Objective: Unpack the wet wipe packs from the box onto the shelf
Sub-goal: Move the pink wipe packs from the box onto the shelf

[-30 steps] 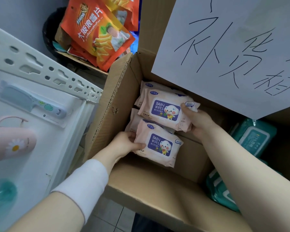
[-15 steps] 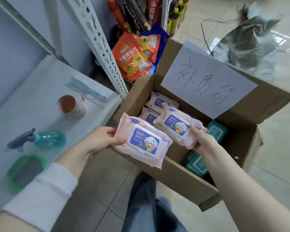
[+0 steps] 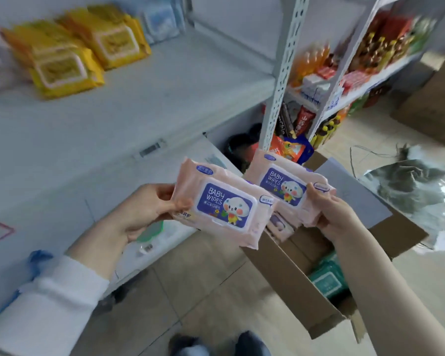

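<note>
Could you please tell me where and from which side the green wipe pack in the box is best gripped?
Probably from above, through the open top: the green pack lies flat, lid up, deep in the cardboard box, whose walls block the sides. Pinch its long edges, beside the stiff lid, since the wrap looks soft.

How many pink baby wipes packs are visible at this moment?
3. The left pack is in the left hand, the right pack in the right hand, a third pack lies in the box; more may be hidden.
</note>
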Tool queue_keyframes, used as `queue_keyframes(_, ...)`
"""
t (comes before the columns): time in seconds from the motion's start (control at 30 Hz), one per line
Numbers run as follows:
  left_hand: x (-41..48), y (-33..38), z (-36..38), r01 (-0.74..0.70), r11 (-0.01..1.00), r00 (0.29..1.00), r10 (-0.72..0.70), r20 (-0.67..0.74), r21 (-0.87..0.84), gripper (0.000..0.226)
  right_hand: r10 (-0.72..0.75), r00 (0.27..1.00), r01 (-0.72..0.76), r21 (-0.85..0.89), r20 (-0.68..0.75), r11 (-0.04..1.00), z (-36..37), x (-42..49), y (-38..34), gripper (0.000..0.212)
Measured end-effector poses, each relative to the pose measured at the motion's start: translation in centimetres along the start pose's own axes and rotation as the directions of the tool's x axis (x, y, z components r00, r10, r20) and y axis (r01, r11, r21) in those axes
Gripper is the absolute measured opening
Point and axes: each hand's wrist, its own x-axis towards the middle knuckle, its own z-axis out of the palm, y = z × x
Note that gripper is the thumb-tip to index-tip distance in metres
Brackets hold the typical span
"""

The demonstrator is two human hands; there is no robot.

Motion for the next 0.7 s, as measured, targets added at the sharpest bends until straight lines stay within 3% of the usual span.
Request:
queue_keyframes(0.1,-4.5,1.6,-5.3,-0.075,0.997,0.992,0.075,-0.097,-0.004,0.083,-0.076,0.99,0.085,-0.081,0.117,0.993,6.1,-3.0,-2.1,0.103)
queue_keyframes(0.17,-7.4,2.3,-9.2,-0.106,0.994,0.982,0.102,-0.158,-0.016,0.07,-0.14,0.973,0.16,-0.1,0.186,0.982,10.7,-4.2,-3.1,0.111)
queue_keyframes(0.27,-11.1,2.1,-15.6,-0.137,0.99,0.957,0.123,-0.264,-0.037,0.069,-0.185,0.947,0.221,-0.113,0.261,0.969,18.6,-5.8,-3.6,0.111)
queue_keyframes(0.37,-13.7,1.5,-21.8,-0.177,0.982,0.921,0.139,-0.364,-0.073,0.086,-0.183,0.924,0.241,-0.137,0.337,0.961,26.3,-6.5,-3.7,0.092)
queue_keyframes(0.43,-14.7,0.5,-25.6,-0.218,0.969,0.884,0.146,-0.444,-0.114,0.089,-0.19,0.898,0.278,-0.177,0.397,0.944,31.3,-6.5,-3.5,0.097)
queue_keyframes(0.5,-15.1,-0.2,-29.1,-0.234,0.961,0.856,0.131,-0.5,-0.149,0.056,-0.211,0.871,0.33,-0.21,0.444,0.92,36.2,-6.3,-3.4,0.089)
queue_keyframes(0.57,-14.9,-0.9,-32.5,-0.237,0.959,0.815,0.11,-0.569,-0.155,0.013,-0.235,0.848,0.373,-0.22,0.475,0.901,40.8,-5.6,-3.3,0.065)
queue_keyframes(0.63,-14.1,-1.6,-35.9,-0.238,0.961,0.778,0.102,-0.62,-0.14,0.014,-0.243,0.835,0.4,-0.24,0.493,0.885,45.3,-4.2,-3.4,0.027)
queue_keyframes(0.7,-13.1,-1.9,-39.2,-0.235,0.962,0.753,0.09,-0.652,-0.138,0.015,-0.244,0.839,0.424,-0.302,0.487,0.854,49.7,-2.4,-3.8,0.018)
